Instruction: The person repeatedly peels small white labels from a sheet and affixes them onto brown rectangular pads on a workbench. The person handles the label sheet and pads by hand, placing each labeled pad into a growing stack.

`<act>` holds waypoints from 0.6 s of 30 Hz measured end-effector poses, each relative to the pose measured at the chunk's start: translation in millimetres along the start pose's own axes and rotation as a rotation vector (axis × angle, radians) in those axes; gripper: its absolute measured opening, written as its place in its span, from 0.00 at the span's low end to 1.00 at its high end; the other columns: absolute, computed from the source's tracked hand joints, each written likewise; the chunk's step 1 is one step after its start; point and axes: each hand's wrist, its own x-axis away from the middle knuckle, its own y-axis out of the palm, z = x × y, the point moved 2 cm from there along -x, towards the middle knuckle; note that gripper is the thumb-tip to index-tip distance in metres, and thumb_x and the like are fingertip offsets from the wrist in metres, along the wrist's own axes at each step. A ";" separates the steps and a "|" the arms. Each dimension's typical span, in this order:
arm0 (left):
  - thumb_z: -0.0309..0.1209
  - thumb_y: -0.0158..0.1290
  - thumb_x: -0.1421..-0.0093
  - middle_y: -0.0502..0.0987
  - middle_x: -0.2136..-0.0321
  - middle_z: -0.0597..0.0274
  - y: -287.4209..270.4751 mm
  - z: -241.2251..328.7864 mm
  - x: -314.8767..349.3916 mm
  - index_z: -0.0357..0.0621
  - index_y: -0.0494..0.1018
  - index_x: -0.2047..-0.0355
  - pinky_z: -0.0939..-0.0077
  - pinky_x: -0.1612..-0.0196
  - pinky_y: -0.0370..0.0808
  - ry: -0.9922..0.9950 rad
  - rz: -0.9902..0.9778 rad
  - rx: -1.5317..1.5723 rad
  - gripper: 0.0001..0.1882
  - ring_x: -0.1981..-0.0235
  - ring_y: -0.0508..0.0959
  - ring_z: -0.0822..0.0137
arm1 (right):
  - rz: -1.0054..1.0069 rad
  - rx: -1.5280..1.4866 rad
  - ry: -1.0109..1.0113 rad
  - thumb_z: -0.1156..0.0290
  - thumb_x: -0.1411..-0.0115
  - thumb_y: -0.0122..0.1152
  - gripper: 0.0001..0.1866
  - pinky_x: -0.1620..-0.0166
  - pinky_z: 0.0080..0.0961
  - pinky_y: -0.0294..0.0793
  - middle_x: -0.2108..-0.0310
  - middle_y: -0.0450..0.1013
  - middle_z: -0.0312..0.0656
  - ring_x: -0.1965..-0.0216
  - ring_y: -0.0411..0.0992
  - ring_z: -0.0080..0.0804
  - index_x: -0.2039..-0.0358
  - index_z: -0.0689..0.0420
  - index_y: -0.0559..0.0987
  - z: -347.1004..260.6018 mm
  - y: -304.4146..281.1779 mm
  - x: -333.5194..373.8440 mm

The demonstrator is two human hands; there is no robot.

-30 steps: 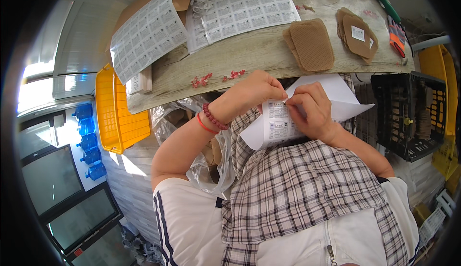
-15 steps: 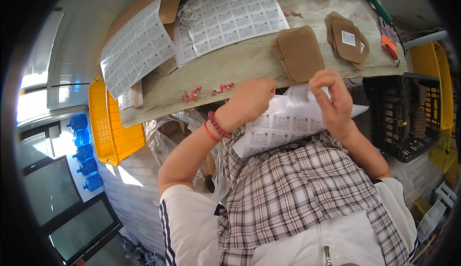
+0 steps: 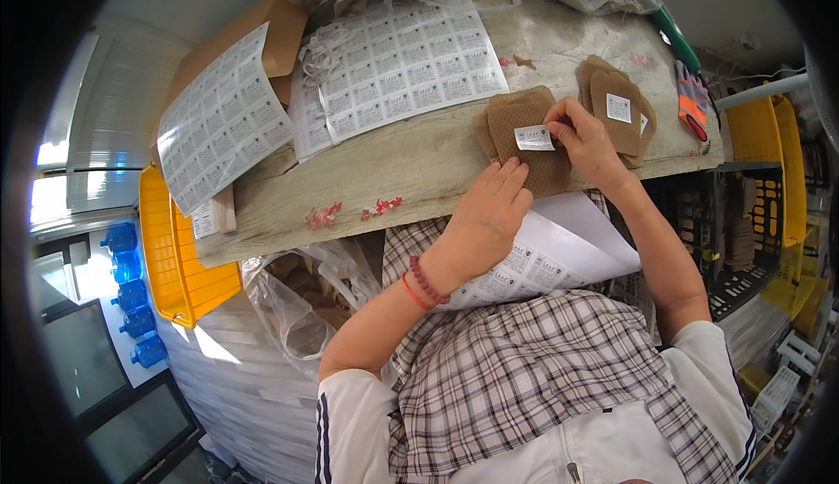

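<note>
At far left a yellow crate (image 3: 166, 257) of ribbed plastic stands beside the surface (image 3: 350, 174), which has a pale wood grain. A glossy propped sheet (image 3: 229, 117) leans, bowed, against a cardboard box (image 3: 197, 57), perhaps to save room; flat sheets (image 3: 411, 69) lie next to it, printed in a tidy grid. The left hand (image 3: 489, 213) has its fingers straight and together, gripping nothing, on the near part of a brown pad (image 3: 546, 174), probably to steady it. A lap sheet (image 3: 524, 261), thin and curling, rests below, likely for easy reach. The pad tops a round-cornered, finely dimpled stack; over it sits the small white label (image 3: 531, 139), its right end pinched by the right hand (image 3: 590, 145), thumb and finger closed, seemingly to keep it straight. I can't tell whether it is stuck down. Beyond are other pads (image 3: 619, 140), a limp grey-and-orange glove (image 3: 692, 104) and a rigid, latticed black crate (image 3: 767, 226).
</note>
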 end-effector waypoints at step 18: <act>0.18 0.50 0.45 0.74 0.46 0.35 0.2 -3.4 -2.4 0.31 0.72 0.61 0.48 0.32 0.65 -0.003 -0.043 -0.005 0.10 0.38 0.71 0.41 | -0.006 0.073 0.023 0.79 0.34 0.59 0.04 0.59 0.33 0.75 0.69 0.77 0.48 0.67 0.75 0.39 0.63 0.64 0.74 -4.7 1.9 -6.5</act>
